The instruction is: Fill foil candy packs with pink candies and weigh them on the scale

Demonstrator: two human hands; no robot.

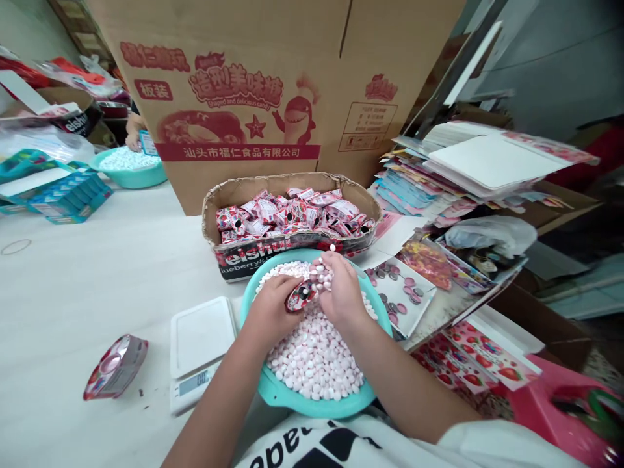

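A turquoise basin (322, 409) full of small white and pinkish round candies (316, 357) stands in front of my body. My left hand (273, 309) is closed around a small red candy packet (299, 296), whose dark round opening faces up. Over the basin, my right hand (344, 289) cups a heap of candies (322, 276) right beside the packet's opening. One candy sits high near the right fingertips. Behind the basin, a cut-down cardboard box (234, 260) holds many similar red and pink packets (292, 214).
A white digital scale (202, 338) is left of the basin, and a lone packet (116, 366) lies farther left. Caps (397, 286) lie on a sheet at right, below stacked printed cards (497, 162). A large carton (273, 78) blocks the back. Another person's hand (134, 130) is by a second basin (129, 175).
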